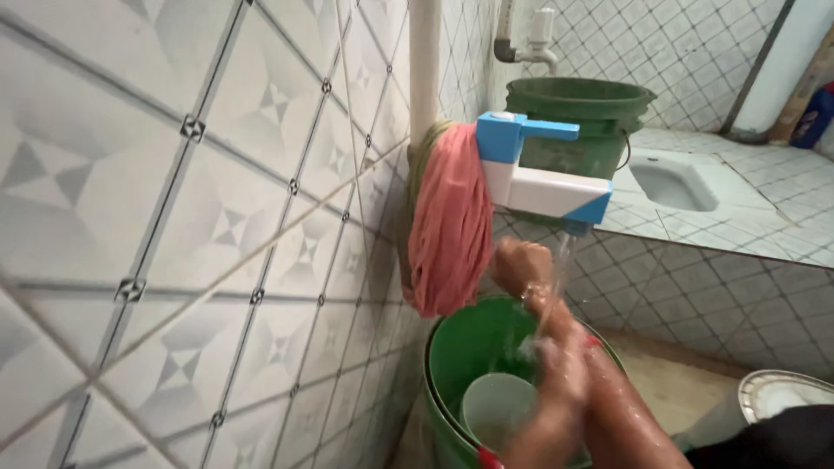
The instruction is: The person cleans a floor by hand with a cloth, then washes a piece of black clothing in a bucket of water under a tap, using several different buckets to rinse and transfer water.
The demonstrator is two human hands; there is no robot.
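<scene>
Under the blue-and-white tap (543, 178), the left hand (524, 265) curls loosely in the water stream, holding nothing; the right hand (563, 369) rubs its wet forearm above the green bucket (465, 347), pink cloth (450, 227) alongside.

Hands (556, 347) blurred under running water, fingers indistinct.

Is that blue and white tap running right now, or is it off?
Running. A thin stream of water falls from the blue and white tap onto the wet hands above the green bucket.
</scene>
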